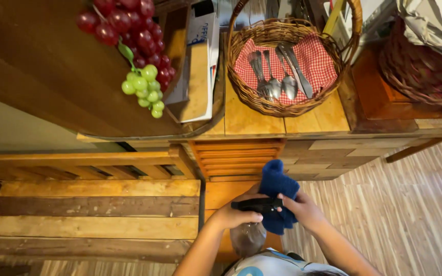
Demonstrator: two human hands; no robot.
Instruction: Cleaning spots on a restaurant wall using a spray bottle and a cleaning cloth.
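- Spray bottle [249, 232] with a black trigger head, held low and near the person's body, at the near centre of the scene; its clear body points down toward the camera.
- Left hand [231, 214] is wrapped closed around the bottle's neck, just under the black head.
- Right hand [303, 209] is closed on a bunched dark blue cloth [278, 197], pressed against the nozzle end of the black head.
- Just beyond the hands stands a wooden cabinet with a slatted drawer front [237, 158], close to the cloth.
- On the cabinet top, farther away, sits a round wicker basket [282, 105] lined with red checked fabric and holding metal spoons and forks [277, 74].
- To the far left, bunches of red grapes [129, 25] and green grapes [145, 89] hang over a dark curved wooden edge.
- A second wicker basket [415, 66] sits at the far right on a reddish wooden stand.
- A wooden pallet bench [93, 207] fills the near left.
- Pale wood-strip floor [410, 214] lies to the right.
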